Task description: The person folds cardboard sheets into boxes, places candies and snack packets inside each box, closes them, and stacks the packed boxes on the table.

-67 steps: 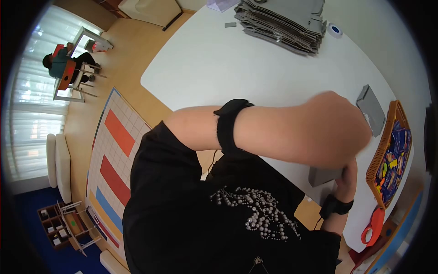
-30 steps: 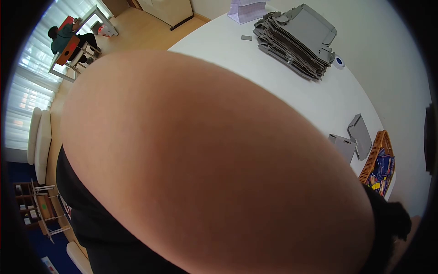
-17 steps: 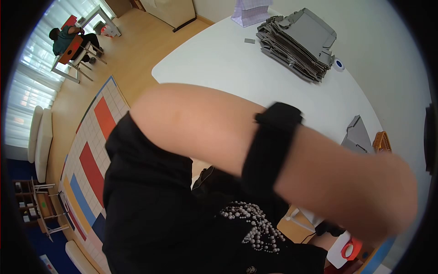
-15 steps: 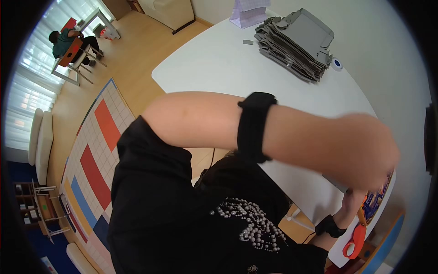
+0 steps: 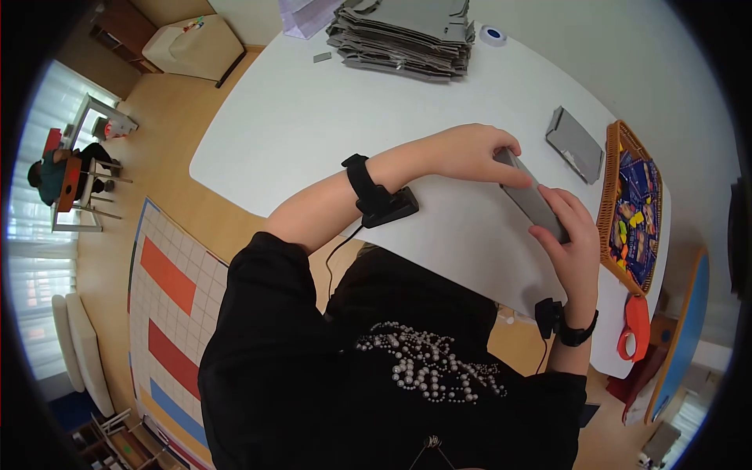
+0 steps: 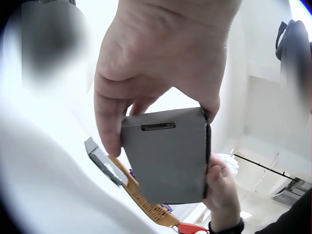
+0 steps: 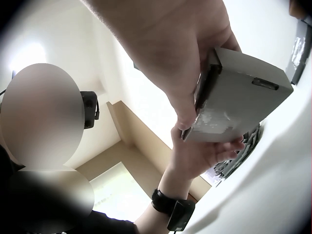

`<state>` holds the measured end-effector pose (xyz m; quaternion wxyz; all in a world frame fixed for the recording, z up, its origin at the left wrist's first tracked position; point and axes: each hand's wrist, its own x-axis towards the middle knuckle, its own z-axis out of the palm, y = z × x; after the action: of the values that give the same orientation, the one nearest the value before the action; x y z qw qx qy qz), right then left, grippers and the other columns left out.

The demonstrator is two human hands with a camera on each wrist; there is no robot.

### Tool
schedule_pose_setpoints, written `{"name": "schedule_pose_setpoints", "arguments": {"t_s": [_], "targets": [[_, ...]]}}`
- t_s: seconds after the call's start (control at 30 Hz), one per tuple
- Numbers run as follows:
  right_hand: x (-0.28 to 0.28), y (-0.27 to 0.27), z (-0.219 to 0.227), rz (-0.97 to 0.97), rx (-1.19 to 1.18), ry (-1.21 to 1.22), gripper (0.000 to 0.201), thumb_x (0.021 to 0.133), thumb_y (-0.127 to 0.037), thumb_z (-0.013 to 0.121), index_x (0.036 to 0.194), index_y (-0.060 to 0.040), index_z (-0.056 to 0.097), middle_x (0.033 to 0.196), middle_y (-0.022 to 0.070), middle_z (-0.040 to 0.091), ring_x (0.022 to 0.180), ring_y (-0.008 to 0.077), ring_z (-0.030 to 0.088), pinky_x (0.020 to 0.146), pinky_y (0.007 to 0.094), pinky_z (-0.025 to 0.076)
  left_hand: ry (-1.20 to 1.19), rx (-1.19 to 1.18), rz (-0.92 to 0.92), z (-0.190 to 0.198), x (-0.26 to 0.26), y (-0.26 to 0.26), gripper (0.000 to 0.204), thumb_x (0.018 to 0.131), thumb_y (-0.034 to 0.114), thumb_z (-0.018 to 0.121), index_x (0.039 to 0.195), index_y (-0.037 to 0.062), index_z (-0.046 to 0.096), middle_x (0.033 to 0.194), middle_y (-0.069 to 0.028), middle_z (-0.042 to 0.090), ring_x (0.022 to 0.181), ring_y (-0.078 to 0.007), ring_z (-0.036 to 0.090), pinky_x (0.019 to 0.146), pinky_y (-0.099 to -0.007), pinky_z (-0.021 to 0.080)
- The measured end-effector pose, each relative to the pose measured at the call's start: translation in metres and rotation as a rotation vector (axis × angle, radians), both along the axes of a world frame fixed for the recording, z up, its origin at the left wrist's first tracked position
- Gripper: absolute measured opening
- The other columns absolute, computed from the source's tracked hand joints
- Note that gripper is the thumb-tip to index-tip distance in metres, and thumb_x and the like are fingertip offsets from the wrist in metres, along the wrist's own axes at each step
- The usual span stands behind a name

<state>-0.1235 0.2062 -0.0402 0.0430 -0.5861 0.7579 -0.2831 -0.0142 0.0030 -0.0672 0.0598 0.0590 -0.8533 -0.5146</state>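
A slim grey box (image 5: 533, 202) is held tilted above the white table between both hands. The left hand (image 5: 474, 153) grips its upper left end, thumb on one side and fingers on the other. At the opposite end, the right hand (image 5: 574, 239) grips with thumb and fingers. A small slot shows in the near end of the box (image 6: 168, 156) below the left hand (image 6: 163, 53) in the left wrist view. In the right wrist view, the right hand (image 7: 170, 53) holds the box (image 7: 239, 97), with the left hand (image 7: 192, 156) at its far end.
Beyond the hands lies another grey box (image 5: 576, 145), beside a wicker basket (image 5: 613, 176) of colourful packets. A red tape dispenser (image 5: 636, 325) is near the basket. Stacked grey cardboard (image 5: 403, 39), a tape roll (image 5: 493, 35) and a lilac bag (image 5: 304, 17) stand farther off.
The left hand, earlier blurred and reaching across to the right, has drawn back to the left. The grey box, mostly hidden before, now shows between both hands. The head view has shifted.
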Motion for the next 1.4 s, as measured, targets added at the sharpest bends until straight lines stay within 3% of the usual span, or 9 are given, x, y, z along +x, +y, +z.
{"name": "schedule_pose_setpoints", "arguments": {"t_s": [0.27,0.47,0.67,0.73,0.87,1.17,1.27,1.37,1.4], "targets": [[-0.009,-0.012,-0.010,0.097,0.106,-0.213,0.043,0.067,-0.009,0.069,0.109,-0.0069,0.056,0.102,0.0084,0.054,0.092,0.0244,0.052,0.077,0.0313,0.043,-0.015,-0.022,-0.012,-0.022,0.004,-0.007,0.047,0.072,0.036,0.068,0.104,0.0038,0.058,0.069,-0.0080,0.057,0.060,-0.0146,0.053,0.057,-0.0254,0.041],[-0.019,-0.026,-0.006,0.177,0.368,-0.390,0.053,0.060,-0.013,0.073,0.109,-0.0079,0.052,0.101,0.0072,0.051,0.093,0.0229,0.050,0.080,0.0319,0.042,0.019,-0.022,-0.089,-0.029,0.010,-0.007,0.055,0.063,0.029,0.073,0.109,0.0046,0.057,0.068,-0.0085,0.058,0.061,-0.0156,0.058,0.058,-0.0266,0.046],[-0.030,-0.035,-0.021,0.180,0.309,-0.253,0.070,0.057,-0.017,0.076,0.119,-0.0113,0.044,0.108,0.0109,0.052,0.099,0.0249,0.051,0.084,0.0329,0.042,0.063,-0.003,-0.069,-0.036,0.011,-0.012,0.059,0.061,0.026,0.074,0.114,0.0077,0.055,0.079,-0.0089,0.060,0.063,-0.0145,0.060,0.055,-0.0242,0.046],[-0.030,-0.041,-0.016,0.131,0.437,-0.446,0.076,0.058,-0.018,0.076,0.124,-0.0123,0.039,0.107,0.0134,0.053,0.096,0.0267,0.054,0.083,0.0332,0.043,0.090,0.035,-0.030,-0.042,0.008,-0.013,0.057,0.064,0.025,0.074,0.115,0.0087,0.054,0.088,-0.0084,0.060,0.063,-0.0127,0.059,0.056,-0.0238,0.046],[-0.032,-0.043,-0.027,0.119,0.409,-0.458,0.075,0.059,-0.017,0.074,0.124,-0.0123,0.036,0.104,0.0137,0.054,0.092,0.0273,0.056,0.080,0.0332,0.044,0.029,0.188,-0.004,-0.058,0.004,-0.016,0.054,0.066,0.023,0.072,0.115,0.0090,0.054,0.095,-0.0082,0.059,0.062,-0.0115,0.058,0.057,-0.0230,0.045],[-0.033,-0.043,-0.032,0.157,0.398,-0.281,0.067,0.060,-0.019,0.074,0.116,-0.0102,0.038,0.101,0.0152,0.053,0.089,0.0294,0.056,0.078,0.0328,0.044,-0.003,0.163,-0.035,-0.056,0.005,-0.018,0.054,0.069,0.022,0.070,0.118,0.0104,0.052,0.064,-0.0008,0.056,0.060,-0.0064,0.054,0.054,-0.0215,0.039],[-0.035,-0.044,-0.029,0.141,0.421,-0.334,0.066,0.061,-0.019,0.073,0.115,-0.0098,0.037,0.100,0.0148,0.053,0.088,0.0281,0.055,0.078,0.0324,0.044,-0.056,0.206,-0.044,-0.057,0.005,-0.016,0.054,0.070,0.022,0.069,0.119,0.0102,0.051,0.072,-0.0024,0.059,0.063,-0.0073,0.055,0.057,-0.0217,0.042],[-0.044,-0.044,-0.019,0.123,0.417,-0.347,0.064,0.061,-0.017,0.072,0.114,-0.0101,0.037,0.100,0.0128,0.052,0.090,0.0243,0.054,0.080,0.0310,0.043,0.074,0.263,0.038,-0.058,0.006,-0.013,0.047,0.077,0.021,0.064,0.121,0.0106,0.050,0.081,-0.0037,0.060,0.067,-0.0084,0.057,0.062,-0.0227,0.045],[-0.050,-0.043,-0.014,0.120,0.387,-0.354,0.063,0.062,-0.015,0.072,0.114,-0.0103,0.037,0.100,0.0116,0.051,0.091,0.0225,0.053,0.081,0.0306,0.042,0.057,0.377,0.043,-0.056,0.007,-0.013,0.042,0.080,0.020,0.060,0.120,0.0095,0.050,0.085,-0.0042,0.061,0.069,-0.0090,0.057,0.063,-0.0230,0.046]]}}
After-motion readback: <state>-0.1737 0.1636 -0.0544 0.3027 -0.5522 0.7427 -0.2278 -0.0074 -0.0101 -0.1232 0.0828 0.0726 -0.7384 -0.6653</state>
